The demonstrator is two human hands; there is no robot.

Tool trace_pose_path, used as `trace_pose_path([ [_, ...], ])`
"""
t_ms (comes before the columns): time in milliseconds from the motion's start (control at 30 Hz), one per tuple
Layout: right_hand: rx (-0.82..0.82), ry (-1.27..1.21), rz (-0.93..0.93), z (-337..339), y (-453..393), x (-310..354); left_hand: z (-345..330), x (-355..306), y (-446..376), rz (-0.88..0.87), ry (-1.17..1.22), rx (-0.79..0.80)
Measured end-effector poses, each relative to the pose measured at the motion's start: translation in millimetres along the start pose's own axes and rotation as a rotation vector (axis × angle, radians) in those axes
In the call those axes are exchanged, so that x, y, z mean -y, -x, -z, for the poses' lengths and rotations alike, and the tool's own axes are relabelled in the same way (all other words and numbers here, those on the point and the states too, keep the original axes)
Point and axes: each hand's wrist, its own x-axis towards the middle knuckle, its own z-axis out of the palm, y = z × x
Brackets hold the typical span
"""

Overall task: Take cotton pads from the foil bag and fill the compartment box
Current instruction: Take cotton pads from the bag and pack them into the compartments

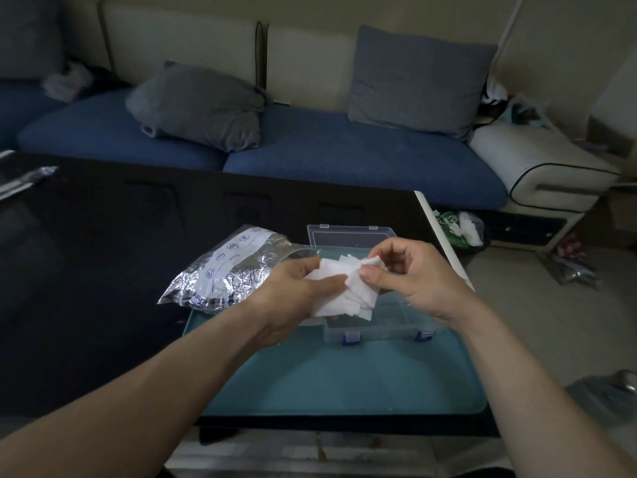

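Both hands hold a bunch of white square cotton pads (339,291) above the clear compartment box (379,324). My left hand (296,291) grips the bunch from the left, thumb on top. My right hand (410,277) pinches the pads from the right with thumb and fingers. The box has blue latches at its front, and its clear lid (348,234) stands open behind; the hands and pads hide most of its inside. The silver foil bag (227,270) lies to the left of the box, its open mouth toward my left hand.
Box and bag rest on a teal mat (331,381) at the right end of a dark glossy table (103,270). A blue sofa with grey cushions (200,105) runs behind. A bin with white scraps (462,229) stands on the floor right of the table.
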Motion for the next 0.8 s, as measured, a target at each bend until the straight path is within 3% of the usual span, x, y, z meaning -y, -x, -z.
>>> trace_pose_path([
  [133, -0.084, 0.038, 0.042, 3.3, -2.7, -1.5, 0.9, 1.8, -2.3, 0.018, -0.056, -0.107],
  [233, -0.198, -0.263, 0.019, 10.8, -1.3, 8.5, 4.4, 4.1, -4.3, 0.013, -0.115, -0.171],
  [300, -0.1, -0.391, -0.005, 13.8, 3.1, 14.2, 6.4, 5.7, -5.0, 0.004, -0.161, -0.208],
  [400, 0.076, -0.18, -0.034, 3.0, 8.1, 17.6, 4.8, 5.9, -4.0, -0.019, -0.211, -0.247],
  [567, -0.08, 0.048, -0.009, -19.9, 1.3, 9.9, -2.6, 3.4, -0.7, -0.044, -0.297, -0.214],
  [667, -0.071, 0.075, -0.035, -20.7, -1.8, 6.8, -0.7, 5.6, -0.4, -0.066, -0.324, -0.19],
  [800, -0.064, 0.002, -0.163, -12.2, -2.5, 1.1, 1.7, 4.5, 0.5, -0.018, -0.188, -0.002],
])
